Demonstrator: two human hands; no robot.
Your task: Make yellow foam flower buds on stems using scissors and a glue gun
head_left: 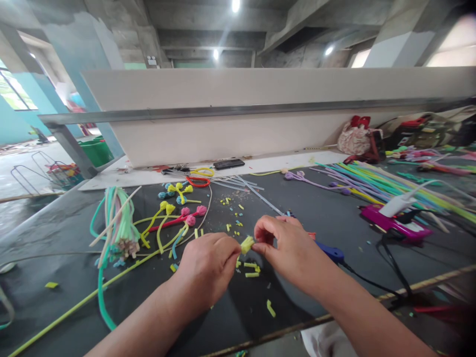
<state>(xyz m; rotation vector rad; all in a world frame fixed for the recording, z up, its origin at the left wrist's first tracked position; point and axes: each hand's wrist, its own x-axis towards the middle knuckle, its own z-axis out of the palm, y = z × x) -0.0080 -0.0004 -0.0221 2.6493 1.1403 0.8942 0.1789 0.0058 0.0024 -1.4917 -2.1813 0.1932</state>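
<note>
A small yellow tuft made of pipe cleaner (pixel 246 244) is held between my two hands, just above the dark tabletop. My left hand (pixel 210 263) pinches its left side, thumb and forefinger pressed together. From the right, the thumb and finger of my right hand (pixel 288 248) close on its other edge. Short yellow cuttings (pixel 252 274) lie below the tuft. To the left are yellow stems with knobbed tips (pixel 166 208) and pink balls (pixel 191 220) on a red stem. A blue-handled tool (pixel 330 252) with a black cord lies partly behind my right hand.
A bundle of green and pale pipe cleaners (pixel 122 223) lies at the left, near a long yellow stem (pixel 74 308). Toward the back is a black phone (pixel 228 163). At right are loose coloured stems (pixel 357 183) and a purple device (pixel 394 223) with a white plug and cords.
</note>
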